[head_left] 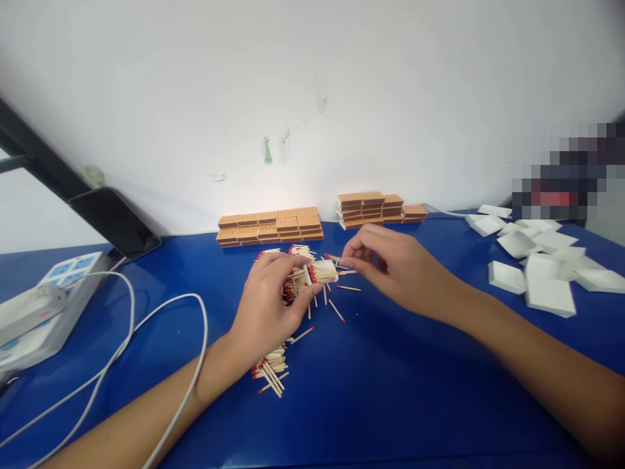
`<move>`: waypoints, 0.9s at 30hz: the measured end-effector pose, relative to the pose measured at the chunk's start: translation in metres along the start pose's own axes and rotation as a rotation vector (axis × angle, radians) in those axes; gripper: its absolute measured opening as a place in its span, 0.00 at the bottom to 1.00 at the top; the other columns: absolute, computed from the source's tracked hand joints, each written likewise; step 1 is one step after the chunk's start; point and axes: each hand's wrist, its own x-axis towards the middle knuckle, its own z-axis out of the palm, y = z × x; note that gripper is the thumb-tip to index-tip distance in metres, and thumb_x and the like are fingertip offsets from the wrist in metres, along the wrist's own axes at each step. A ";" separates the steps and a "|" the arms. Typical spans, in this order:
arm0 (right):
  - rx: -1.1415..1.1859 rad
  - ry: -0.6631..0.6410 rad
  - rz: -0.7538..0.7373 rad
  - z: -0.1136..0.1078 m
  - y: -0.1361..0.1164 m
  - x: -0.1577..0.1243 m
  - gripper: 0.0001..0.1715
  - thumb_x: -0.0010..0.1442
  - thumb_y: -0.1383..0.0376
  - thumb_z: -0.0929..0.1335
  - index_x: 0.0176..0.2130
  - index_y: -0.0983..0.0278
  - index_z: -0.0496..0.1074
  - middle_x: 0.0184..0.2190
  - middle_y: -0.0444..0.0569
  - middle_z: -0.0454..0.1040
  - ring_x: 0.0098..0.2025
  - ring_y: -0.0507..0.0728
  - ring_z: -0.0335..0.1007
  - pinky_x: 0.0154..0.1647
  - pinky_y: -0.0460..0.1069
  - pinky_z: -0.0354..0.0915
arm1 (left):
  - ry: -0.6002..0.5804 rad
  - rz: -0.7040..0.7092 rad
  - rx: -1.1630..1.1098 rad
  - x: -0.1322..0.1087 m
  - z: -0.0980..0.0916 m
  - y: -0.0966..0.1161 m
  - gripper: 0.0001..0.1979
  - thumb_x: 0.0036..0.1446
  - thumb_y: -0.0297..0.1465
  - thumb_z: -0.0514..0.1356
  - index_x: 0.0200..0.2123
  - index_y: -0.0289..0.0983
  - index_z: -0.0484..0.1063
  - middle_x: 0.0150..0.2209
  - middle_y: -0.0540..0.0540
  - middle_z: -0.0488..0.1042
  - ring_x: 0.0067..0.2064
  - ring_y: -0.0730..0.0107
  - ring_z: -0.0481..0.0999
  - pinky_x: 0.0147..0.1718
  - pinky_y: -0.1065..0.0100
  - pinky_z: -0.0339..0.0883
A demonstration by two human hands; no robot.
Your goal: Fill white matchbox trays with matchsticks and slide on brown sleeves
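Observation:
My left hand [268, 296] is closed around a small white matchbox tray [323, 272] stuffed with red-tipped matches, held just above the blue table [381, 391]. My right hand [390, 264] hovers to the right of the tray, thumb and forefinger pinched near its end on a match [334, 258]. Loose matches [336, 306] lie scattered under both hands. A bundle of matches [271, 371] lies by my left wrist.
Two stacks of brown matchbox sleeves, one [270, 227] in the middle and one [375, 207] to its right, stand along the white wall. Several empty white trays [541, 267] lie at the right. A power strip [43, 306], white cables [146, 339] and a dark phone [114, 218] sit at the left.

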 end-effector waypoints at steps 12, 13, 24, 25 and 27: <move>-0.028 -0.039 -0.090 0.014 0.000 -0.005 0.04 0.71 0.67 0.67 0.41 0.62 0.71 0.38 0.47 0.73 0.34 0.53 0.70 0.35 0.49 0.63 | 0.017 0.054 -0.019 0.001 0.000 0.001 0.15 0.64 0.36 0.69 0.52 0.38 0.75 0.47 0.42 0.82 0.50 0.56 0.78 0.50 0.52 0.74; -0.034 -0.036 -0.095 0.013 -0.001 -0.005 0.03 0.71 0.67 0.67 0.41 0.62 0.71 0.38 0.47 0.73 0.34 0.53 0.70 0.35 0.49 0.63 | 0.015 0.053 -0.022 0.001 0.001 0.000 0.15 0.64 0.35 0.69 0.52 0.38 0.75 0.47 0.42 0.82 0.50 0.56 0.78 0.50 0.52 0.74; -0.071 -0.020 -0.140 0.018 -0.004 -0.007 0.07 0.73 0.64 0.66 0.41 0.62 0.71 0.37 0.47 0.73 0.34 0.54 0.70 0.35 0.49 0.64 | -0.055 0.076 -0.069 -0.003 -0.001 0.002 0.16 0.64 0.33 0.69 0.54 0.39 0.75 0.49 0.43 0.81 0.53 0.56 0.76 0.55 0.51 0.72; -0.073 -0.024 -0.141 0.018 -0.004 -0.007 0.07 0.73 0.64 0.65 0.41 0.63 0.72 0.37 0.47 0.73 0.34 0.54 0.70 0.35 0.49 0.64 | -0.059 0.082 -0.066 -0.003 -0.001 0.002 0.16 0.64 0.33 0.69 0.54 0.39 0.75 0.49 0.43 0.81 0.54 0.56 0.76 0.56 0.51 0.72; -0.072 -0.028 -0.142 0.018 -0.005 -0.008 0.07 0.73 0.64 0.65 0.42 0.63 0.72 0.37 0.47 0.73 0.34 0.53 0.70 0.35 0.49 0.64 | -0.061 0.089 -0.062 -0.003 -0.001 0.002 0.16 0.64 0.32 0.69 0.54 0.39 0.75 0.49 0.43 0.81 0.54 0.57 0.76 0.56 0.51 0.72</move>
